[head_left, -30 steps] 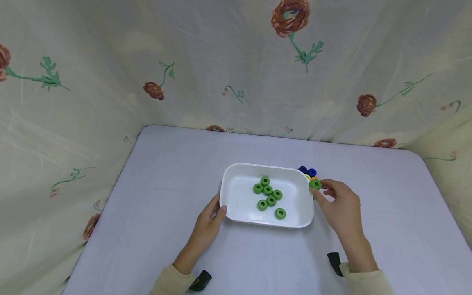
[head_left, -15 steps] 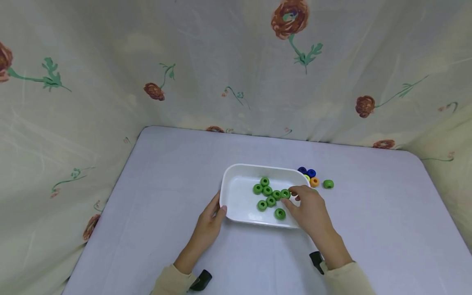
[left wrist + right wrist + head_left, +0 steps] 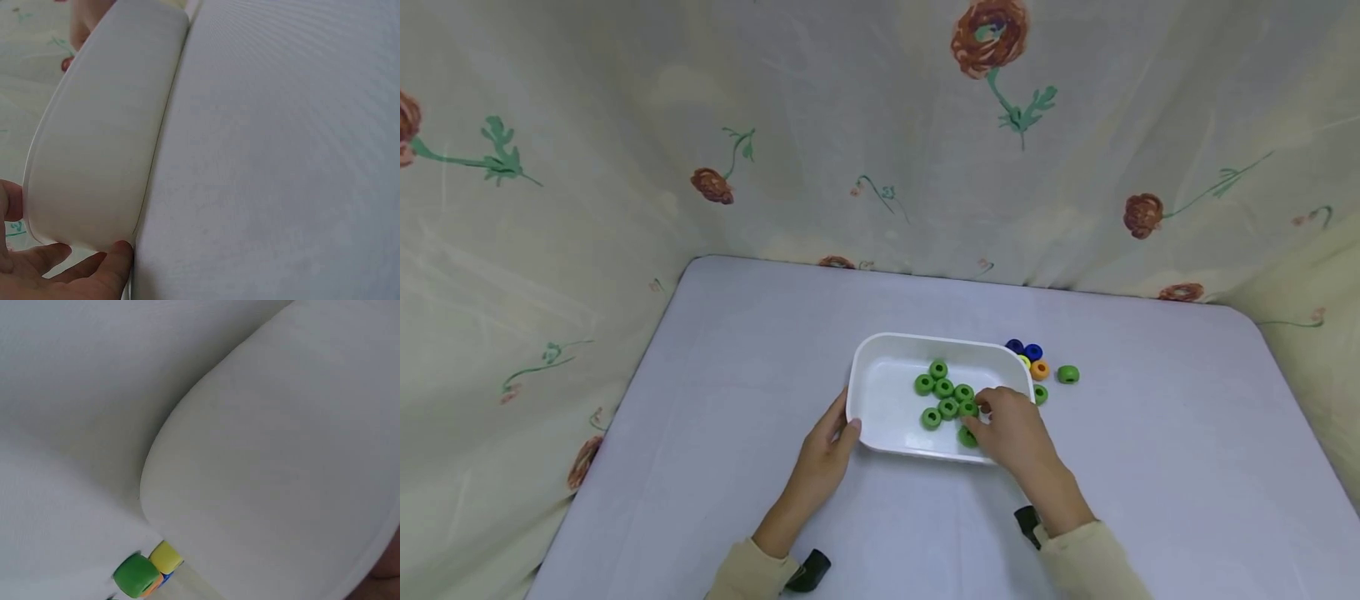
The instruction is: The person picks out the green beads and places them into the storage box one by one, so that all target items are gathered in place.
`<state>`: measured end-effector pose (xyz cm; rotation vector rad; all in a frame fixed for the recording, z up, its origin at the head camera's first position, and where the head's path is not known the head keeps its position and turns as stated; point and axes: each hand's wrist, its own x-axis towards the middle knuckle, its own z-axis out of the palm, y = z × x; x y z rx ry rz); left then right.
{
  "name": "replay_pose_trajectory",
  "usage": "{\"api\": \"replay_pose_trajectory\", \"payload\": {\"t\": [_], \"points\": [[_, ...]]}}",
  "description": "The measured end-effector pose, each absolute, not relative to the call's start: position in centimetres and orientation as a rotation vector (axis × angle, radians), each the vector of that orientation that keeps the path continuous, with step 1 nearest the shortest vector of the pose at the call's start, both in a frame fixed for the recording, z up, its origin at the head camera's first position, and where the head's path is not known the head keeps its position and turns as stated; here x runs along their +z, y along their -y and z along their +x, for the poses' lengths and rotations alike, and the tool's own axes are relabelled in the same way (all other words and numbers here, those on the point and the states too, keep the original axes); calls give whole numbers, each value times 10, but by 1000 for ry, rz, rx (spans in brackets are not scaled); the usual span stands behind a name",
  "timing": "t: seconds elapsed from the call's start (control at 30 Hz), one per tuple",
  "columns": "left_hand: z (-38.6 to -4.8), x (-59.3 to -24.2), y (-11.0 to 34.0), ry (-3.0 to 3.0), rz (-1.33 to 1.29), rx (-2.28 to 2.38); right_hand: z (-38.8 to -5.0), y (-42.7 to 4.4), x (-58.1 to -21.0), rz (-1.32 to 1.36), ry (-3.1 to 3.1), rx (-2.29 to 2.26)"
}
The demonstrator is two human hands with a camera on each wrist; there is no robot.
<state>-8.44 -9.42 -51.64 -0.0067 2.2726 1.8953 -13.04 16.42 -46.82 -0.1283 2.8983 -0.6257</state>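
A white tray [image 3: 880, 429] with a raised rim stands mid-table; in the left wrist view its side wall [image 3: 94, 144] fills the left part. My left hand [image 3: 822, 454] grips its left end, thumb on the rim and fingertips [image 3: 115, 262] against the wall. Several green ring-shaped beads [image 3: 943, 388] lie inside the tray. Over its right half, my right hand [image 3: 1017, 433] pinches a green bead [image 3: 967, 409] between thumb and finger, close to the others. In the right wrist view only a sliver of that hand [image 3: 381, 575] shows past the tray.
Outside the tray's right end, two blue beads [image 3: 1033, 352], a yellow bead [image 3: 1026, 362] and an orange bead [image 3: 1040, 370] cluster together. Two green beads [image 3: 1068, 374] lie nearby. White cloth covers the table [image 3: 760, 333]; a floral curtain [image 3: 820, 125] hangs behind.
My right hand has carried a green bead leftward from beyond the tray's right end into the tray, then slightly nearer me. Some beads there shifted slightly. My left hand stays put.
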Motion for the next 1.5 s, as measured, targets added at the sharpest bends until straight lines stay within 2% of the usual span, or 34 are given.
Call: {"api": "replay_pose_trajectory", "payload": {"t": [0.5,0.67,0.77,0.97,1.23,1.5], "points": [[-83,-517,93,-2268,-27,1889,-137,-159,-468,-23,-2832,-695],[-84,-519,95,-2285,3,1887,-133,-177,-459,2,-3114,-1112],[-85,-519,96,-2292,22,1892,-134,-194,-459,109,-3252,-1324],[-84,-519,97,-2302,0,1872,-135,-228,-468,382,-3177,-1120],[-85,-522,97,-2305,8,1878,-139,-244,-490,399,-3050,-978],[-85,-522,96,-2291,10,1887,-142,-246,-495,405,-3054,-949]]}}
